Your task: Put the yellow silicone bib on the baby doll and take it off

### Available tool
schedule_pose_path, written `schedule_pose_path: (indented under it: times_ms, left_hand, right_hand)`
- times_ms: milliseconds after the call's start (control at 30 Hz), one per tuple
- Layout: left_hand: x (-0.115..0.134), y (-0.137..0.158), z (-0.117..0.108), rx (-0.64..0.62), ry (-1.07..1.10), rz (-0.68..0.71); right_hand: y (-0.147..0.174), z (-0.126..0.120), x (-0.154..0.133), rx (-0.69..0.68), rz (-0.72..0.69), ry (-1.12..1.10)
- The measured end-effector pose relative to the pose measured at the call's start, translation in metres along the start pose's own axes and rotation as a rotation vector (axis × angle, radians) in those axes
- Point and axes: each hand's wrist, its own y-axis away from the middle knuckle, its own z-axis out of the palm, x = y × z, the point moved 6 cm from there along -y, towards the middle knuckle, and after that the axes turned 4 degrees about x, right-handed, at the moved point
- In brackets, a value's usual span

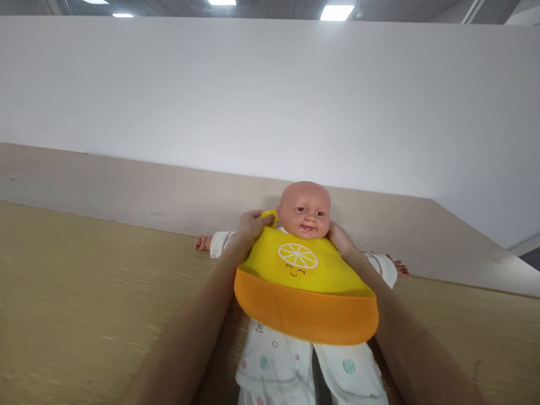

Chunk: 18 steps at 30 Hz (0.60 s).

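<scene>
A baby doll (pixel 304 197) lies on its back in white patterned clothes (pixel 274 360), arms spread to both sides. Over its chest is a yellow bib (pixel 261 253) with a lemon slice print and an orange catch pocket (pixel 307 315). My left hand (pixel 253 223) is closed on the bib's neck strap beside the doll's head. On the other side, my right hand (pixel 340 238) reaches beside the doll's neck; its fingers are hidden behind the head, so what they hold does not show.
The doll rests on a wooden table (pixel 84 270). Behind it, a paler board (pixel 126 191) runs along the foot of a white wall (pixel 270 101). Ceiling lights (pixel 336 12) show above the wall's top edge.
</scene>
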Motion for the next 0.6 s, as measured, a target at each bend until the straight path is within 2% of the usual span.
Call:
schedule_pose_path:
  times_ms: [167,333,533,600]
  left_hand:
    - [0.000,0.005,0.001,-0.005,0.081,-0.053]
    - [-0.005,0.005,0.006,-0.083,0.084,-0.140]
    - [-0.001,0.003,0.002,-0.018,0.210,-0.075]
    - [0.000,0.002,0.001,-0.038,0.248,-0.069]
  right_hand:
    - [-0.001,-0.006,-0.004,0.063,-0.116,0.040]
    - [-0.001,-0.009,-0.004,0.096,-0.133,0.089]
    - [0.000,-0.011,-0.007,0.171,-0.140,0.121]
    - [-0.001,-0.013,-0.008,0.197,-0.165,0.146]
